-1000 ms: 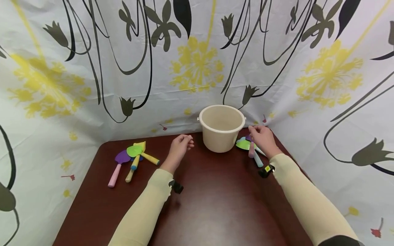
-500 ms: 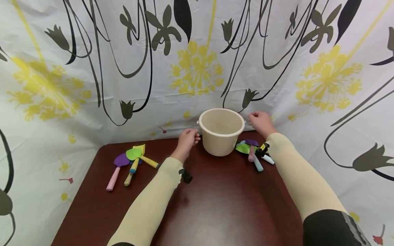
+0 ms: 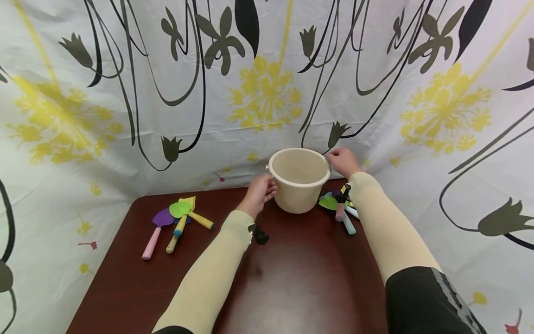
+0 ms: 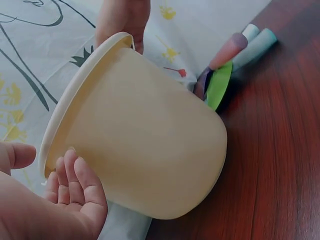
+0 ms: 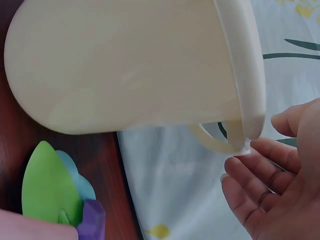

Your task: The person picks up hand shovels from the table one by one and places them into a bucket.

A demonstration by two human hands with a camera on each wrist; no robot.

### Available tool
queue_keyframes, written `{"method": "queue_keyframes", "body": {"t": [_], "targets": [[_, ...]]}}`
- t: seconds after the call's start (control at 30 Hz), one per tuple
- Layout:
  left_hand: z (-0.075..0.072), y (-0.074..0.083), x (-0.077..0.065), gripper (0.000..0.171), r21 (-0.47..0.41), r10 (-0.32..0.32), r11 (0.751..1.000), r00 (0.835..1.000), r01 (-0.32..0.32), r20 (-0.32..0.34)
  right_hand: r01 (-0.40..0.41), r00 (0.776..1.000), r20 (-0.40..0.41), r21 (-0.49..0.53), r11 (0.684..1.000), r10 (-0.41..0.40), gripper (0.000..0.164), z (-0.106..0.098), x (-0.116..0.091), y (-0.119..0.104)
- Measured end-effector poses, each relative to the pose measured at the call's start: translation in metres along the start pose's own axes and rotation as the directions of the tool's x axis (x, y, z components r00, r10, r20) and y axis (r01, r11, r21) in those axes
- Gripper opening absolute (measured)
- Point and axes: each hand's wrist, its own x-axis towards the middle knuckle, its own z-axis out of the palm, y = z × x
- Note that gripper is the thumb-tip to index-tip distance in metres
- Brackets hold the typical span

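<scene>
A cream plastic bucket (image 3: 297, 197) stands upright at the back of the table. My left hand (image 3: 259, 192) is at its left side; in the left wrist view the fingers (image 4: 75, 182) lie beside the wall below the rim, while the thumb stands apart from the rim. At the opposite side is my right hand (image 3: 344, 162). Its fingers (image 5: 260, 172) reach the rim's handle lug in the right wrist view, and its thumb is apart from the rim. Part of the bucket's curved handle (image 5: 212, 140) hangs behind the wall.
To the left lie several toy shovels, among them a purple one (image 3: 163, 217) and a green one (image 3: 180, 209). More toy shovels (image 3: 339, 208) are piled at the right, under my right wrist. Patterned curtain (image 3: 267, 93) surrounds the dark red table (image 3: 292, 278).
My left hand has moved right and forward to the bucket's left side. My right hand has risen from above the right-hand shovels, then come left to the rim. The bucket has stayed in place.
</scene>
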Motion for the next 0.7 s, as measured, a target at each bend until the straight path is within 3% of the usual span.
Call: {"method": "queue_keyframes", "body": {"t": [0.37,0.57,0.7], "targets": [[0.011,-0.002,-0.001,0.014,-0.068,0.033,0.997,0.999,-0.030,0.031,-0.012,0.995,0.095,0.034,0.999,0.009,0.042,0.006,0.009,0.003],[0.014,-0.003,-0.001,0.040,-0.126,0.052,0.991,0.998,-0.046,0.046,-0.028,0.995,0.094,0.095,0.995,0.019,0.042,0.009,0.010,0.006],[0.013,-0.004,0.002,0.044,-0.156,0.065,0.986,0.997,-0.058,0.044,-0.028,0.996,0.085,0.113,0.993,0.019,0.043,0.010,0.009,0.006]]}}
